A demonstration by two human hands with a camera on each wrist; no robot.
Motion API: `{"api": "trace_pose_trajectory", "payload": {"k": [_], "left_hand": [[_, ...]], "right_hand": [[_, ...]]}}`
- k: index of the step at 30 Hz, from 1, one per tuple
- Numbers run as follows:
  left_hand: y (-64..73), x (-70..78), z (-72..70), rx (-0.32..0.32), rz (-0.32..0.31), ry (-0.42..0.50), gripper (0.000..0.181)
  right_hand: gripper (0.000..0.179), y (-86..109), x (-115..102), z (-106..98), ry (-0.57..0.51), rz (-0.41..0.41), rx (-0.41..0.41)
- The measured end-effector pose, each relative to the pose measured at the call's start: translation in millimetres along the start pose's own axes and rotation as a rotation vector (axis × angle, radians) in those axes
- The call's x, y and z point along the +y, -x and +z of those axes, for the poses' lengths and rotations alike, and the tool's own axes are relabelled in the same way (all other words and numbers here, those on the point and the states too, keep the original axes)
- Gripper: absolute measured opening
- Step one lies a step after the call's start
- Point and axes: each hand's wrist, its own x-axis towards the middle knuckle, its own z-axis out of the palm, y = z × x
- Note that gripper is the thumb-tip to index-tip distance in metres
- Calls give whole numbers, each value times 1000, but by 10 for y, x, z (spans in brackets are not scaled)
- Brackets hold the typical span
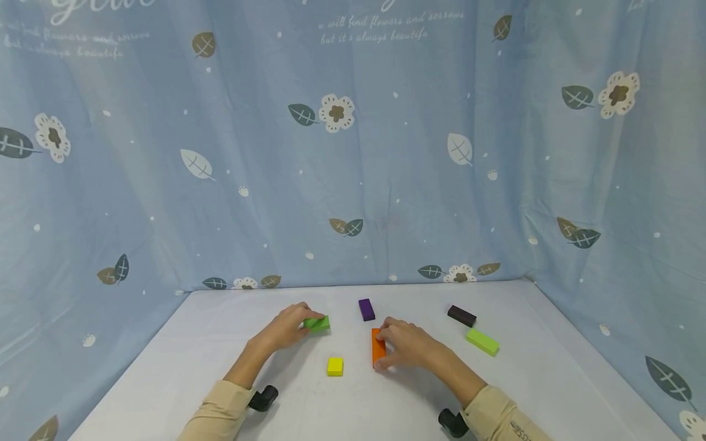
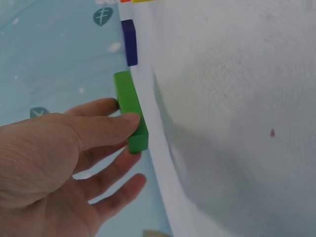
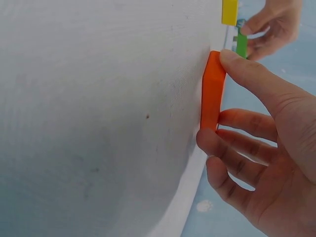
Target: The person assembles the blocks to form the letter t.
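On white cloth (image 1: 353,413), hands (image 1: 288,328) (image 1: 410,345) partly hide two blocks (image 1: 320,325) (image 1: 377,349).

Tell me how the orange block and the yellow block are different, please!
The orange block is long and narrow, while the yellow block looks short and squarish from above. The right hand grips the orange block, but no hand touches the yellow block. Both are plain, one-colour blocks with flat sides.

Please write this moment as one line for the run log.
left hand: holds green block | right hand: grips orange block | yellow block, purple block: on table, untouched
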Motion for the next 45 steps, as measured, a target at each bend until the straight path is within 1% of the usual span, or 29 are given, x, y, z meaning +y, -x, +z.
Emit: {"api": "trace_pose_trajectory", "payload": {"k": [7,12,16,19,24,28,31,38,45], "left_hand": [[-31,34,12,6,37,-6,40],[-67,70,21,2,39,-8,40],[-108,108,26,-7,30,1,40],[-149,137,39,-10,35,1,39],[-215,191,59,-4,68,-17,38],[-256,249,61,-6,76,-4,37],[-290,291,64,-25,70,-3,37],[-380,381,104,-58,80,7,36],[-437,459,122,-92,67,14,36]], "right_hand": [[61,9,-7,5,-14,6,-8],[60,20,-9,4,-15,-4,4],[60,19,-10,3,-12,-3,4],[60,13,-9,3,-9,-2,2],[60,16,-9,-2,-6,-7,2],[60,27,-11,-6,-4,-14,5],[60,30,-12,-5,-3,-14,5],[60,25,-3,-1,-12,-10,5],[60,16,3,-1,-17,-14,3]]}}
